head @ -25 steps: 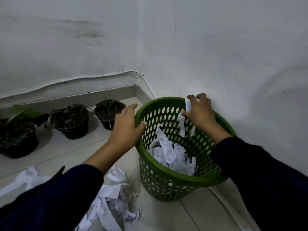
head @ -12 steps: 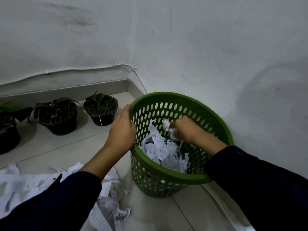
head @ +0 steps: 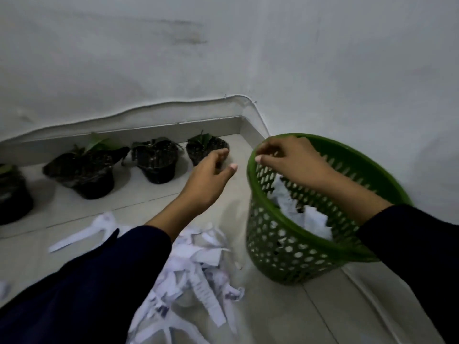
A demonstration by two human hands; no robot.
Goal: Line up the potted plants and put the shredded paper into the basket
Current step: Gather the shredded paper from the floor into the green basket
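Right hand grips the near-left rim of the green basket, fingers curled over the edge; basket looks tipped toward the paper pile. Left hand hangs in the air between the basket and the nearest pot, fingers loose, holding nothing. Shredded paper lies in a heap on the floor tiles, just left of the basket and below the left forearm, with loose strips further left; some is already inside the basket. 4 pots sit in a row along the skirting, the leftmost cut off by the frame edge. Handling guess: strips are very light, limp, tangle together, tear easily, so best scooped from under the heap in a loose bunch, not pinched 1 by 1; stray strips likely to drop off. Basket is light stiff plastic with holes, rim is a good hold; small bits may slip through the holes.
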